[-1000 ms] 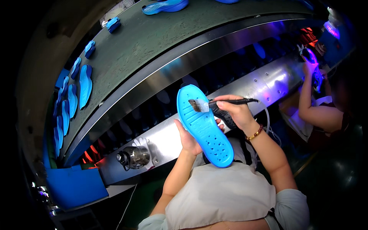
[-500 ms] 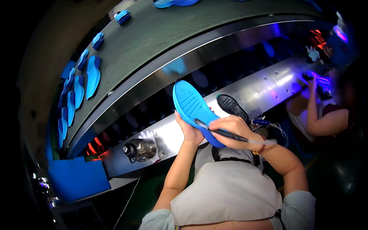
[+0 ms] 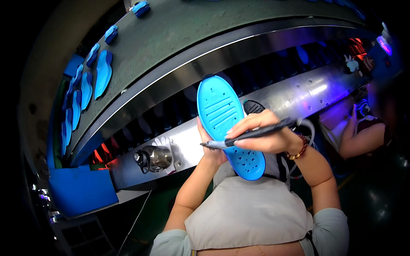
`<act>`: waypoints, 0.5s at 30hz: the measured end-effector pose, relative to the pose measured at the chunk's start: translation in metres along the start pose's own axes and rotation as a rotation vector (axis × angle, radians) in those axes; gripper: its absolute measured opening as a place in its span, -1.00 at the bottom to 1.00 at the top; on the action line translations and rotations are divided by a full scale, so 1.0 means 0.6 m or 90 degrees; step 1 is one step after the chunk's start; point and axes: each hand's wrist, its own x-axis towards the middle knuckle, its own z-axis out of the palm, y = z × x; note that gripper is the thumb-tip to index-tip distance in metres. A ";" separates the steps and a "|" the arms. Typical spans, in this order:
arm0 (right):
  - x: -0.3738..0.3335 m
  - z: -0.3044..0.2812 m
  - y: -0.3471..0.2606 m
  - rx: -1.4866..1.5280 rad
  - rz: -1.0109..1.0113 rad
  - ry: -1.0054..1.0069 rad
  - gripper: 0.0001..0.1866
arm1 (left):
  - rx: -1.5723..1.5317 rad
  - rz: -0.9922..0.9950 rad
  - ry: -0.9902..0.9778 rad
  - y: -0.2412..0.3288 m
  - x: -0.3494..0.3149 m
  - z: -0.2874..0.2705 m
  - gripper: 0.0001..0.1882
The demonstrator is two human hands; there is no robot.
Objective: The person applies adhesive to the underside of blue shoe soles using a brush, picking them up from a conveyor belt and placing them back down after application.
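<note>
My left hand (image 3: 213,152) is closed on the left edge of a bright blue shoe sole (image 3: 220,104), held tilted in front of my apron. The sole's ribbed, perforated face is turned up to me. My right hand (image 3: 273,134) grips a black-handled brush (image 3: 215,144) that crosses the sole's middle. Its bristle tip is at the sole's left edge, by my left fingers; whether it touches the sole I cannot tell. A pale tube runs off behind the handle. Just beyond the blue sole lies a black sole (image 3: 253,106), partly hidden.
A metal ledge (image 3: 294,96) runs before me, with a dark clear jug (image 3: 156,158) on it. Beyond is a green conveyor belt (image 3: 171,38) carrying several blue soles (image 3: 103,74). At left stands a blue panel (image 3: 83,192). A co-worker's arm (image 3: 361,138) is at right.
The blue sole has turned to face me more fully, showing its perforated end. The brush, earlier with its tip over the sole's middle, has swung so its tip is at the left edge.
</note>
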 end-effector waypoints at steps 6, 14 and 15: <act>0.001 -0.004 0.014 -0.077 -0.042 0.048 -0.80 | 0.027 0.052 -0.027 0.009 0.005 0.006 -0.14; -0.005 -0.020 0.005 -0.076 -0.038 -0.017 -0.79 | -0.031 0.195 -0.123 0.028 0.035 -0.002 0.02; -0.008 -0.025 -0.006 -0.088 -0.037 -0.069 -0.78 | -0.036 0.222 -0.173 0.033 0.039 -0.003 0.03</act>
